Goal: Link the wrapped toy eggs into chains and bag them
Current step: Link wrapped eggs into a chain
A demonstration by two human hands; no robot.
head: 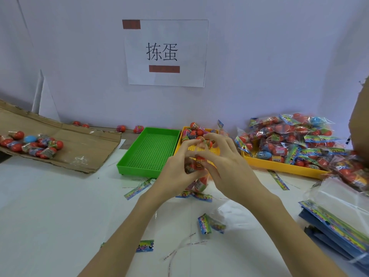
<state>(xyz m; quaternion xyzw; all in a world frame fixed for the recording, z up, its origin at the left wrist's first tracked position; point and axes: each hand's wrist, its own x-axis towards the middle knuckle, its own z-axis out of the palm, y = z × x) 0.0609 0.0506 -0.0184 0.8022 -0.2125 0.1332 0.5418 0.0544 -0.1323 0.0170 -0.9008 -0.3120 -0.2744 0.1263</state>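
Note:
Both hands meet above the table's middle, in front of the yellow tray [211, 151]. My left hand [175, 172] and my right hand [227, 168] pinch a chain of wrapped toy eggs [199, 181], whose lower eggs hang between the palms down to the table. The top egg [203, 141] sits between the fingertips of both hands. Loose wrapped eggs [194, 130] lie at the far end of the yellow tray. A stack of flat printed bags [335, 224] lies at the right edge.
An empty green tray [148, 150] stands left of the yellow one. A flattened cardboard sheet [79, 144] at the left holds several eggs [34, 144]. Bagged eggs [295, 140] heap on a second yellow tray at the right. Printed strips [205, 226] and clear film litter the white table.

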